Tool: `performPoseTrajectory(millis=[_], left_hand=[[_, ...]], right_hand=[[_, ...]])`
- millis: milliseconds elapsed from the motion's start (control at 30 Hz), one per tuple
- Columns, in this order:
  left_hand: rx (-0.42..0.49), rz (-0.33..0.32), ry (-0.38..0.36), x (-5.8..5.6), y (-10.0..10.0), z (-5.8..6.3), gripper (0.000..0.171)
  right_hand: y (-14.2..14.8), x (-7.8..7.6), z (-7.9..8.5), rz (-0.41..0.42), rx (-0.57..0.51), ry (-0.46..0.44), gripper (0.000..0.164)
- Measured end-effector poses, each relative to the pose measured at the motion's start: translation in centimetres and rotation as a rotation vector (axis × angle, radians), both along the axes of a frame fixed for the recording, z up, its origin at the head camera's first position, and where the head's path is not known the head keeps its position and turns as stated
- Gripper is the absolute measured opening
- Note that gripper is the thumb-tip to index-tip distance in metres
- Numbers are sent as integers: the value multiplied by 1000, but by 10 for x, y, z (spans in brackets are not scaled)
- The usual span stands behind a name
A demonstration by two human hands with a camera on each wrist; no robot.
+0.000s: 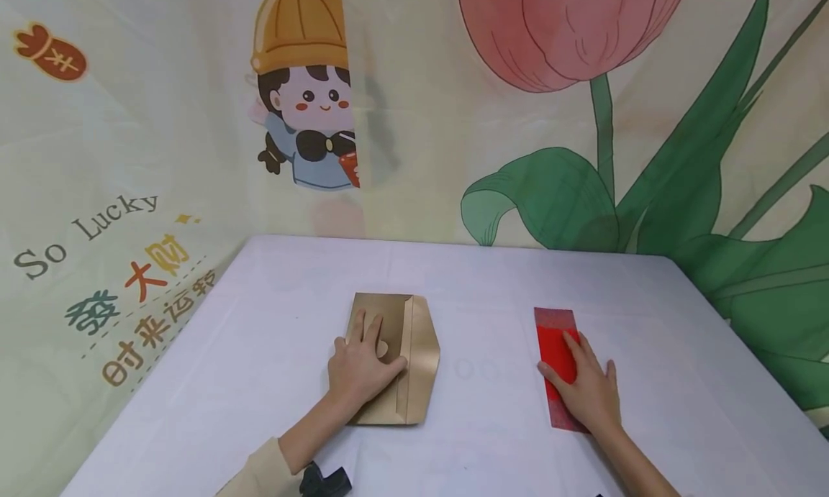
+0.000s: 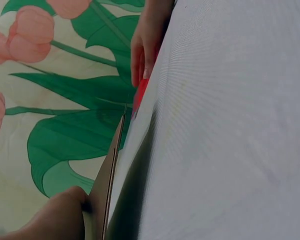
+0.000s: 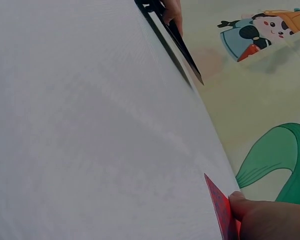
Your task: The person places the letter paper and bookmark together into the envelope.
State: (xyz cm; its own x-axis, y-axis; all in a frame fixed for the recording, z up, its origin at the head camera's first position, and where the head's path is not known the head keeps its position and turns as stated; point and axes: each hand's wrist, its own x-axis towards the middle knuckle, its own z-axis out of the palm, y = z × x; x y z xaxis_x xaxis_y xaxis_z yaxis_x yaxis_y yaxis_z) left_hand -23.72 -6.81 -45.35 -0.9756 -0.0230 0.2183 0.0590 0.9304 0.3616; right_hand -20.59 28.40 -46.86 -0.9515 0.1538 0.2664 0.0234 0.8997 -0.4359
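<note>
On the white table, my left hand [image 1: 359,367] rests spread over a gold paper envelope [image 1: 388,308], thumb near the fold of its opened flap [image 1: 424,367]. A pale round spot shows beside the index finger. From the left wrist view, the envelope edge [image 2: 106,185] rises off the tabletop and casts a shadow. Farther right, my right hand [image 1: 592,393] lies on a narrow red paper packet [image 1: 550,339] with a patterned band at each end. Its thumb is near the packet's left edge, the other fingers extended. The right wrist view shows the thumb [image 3: 240,205] touching the red paper.
The white table [image 1: 479,439] spreads between and around both papers. Behind it hangs a printed backdrop with a cartoon figure [image 1: 317,108], a pink tulip [image 1: 570,29] and lettering. A black strap or device [image 1: 326,481] is at my left wrist.
</note>
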Motion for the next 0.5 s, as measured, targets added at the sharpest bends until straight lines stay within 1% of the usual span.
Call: performPoseTrajectory(millis=[67,300,400,500], left_hand=[[0,-2,4,0,0,0,84],[-2,-4,18,2,0,-1,84],[-2,0,15,1,-1,-1,84],[4,0,12,1,-1,1,85]], right_hand=[[0,1,0,3,-11,11,83],[-2,4,1,2,-20,5,78],[-3,3,2,12,-28,24,75],[-3,2,2,28,-39,53,69]])
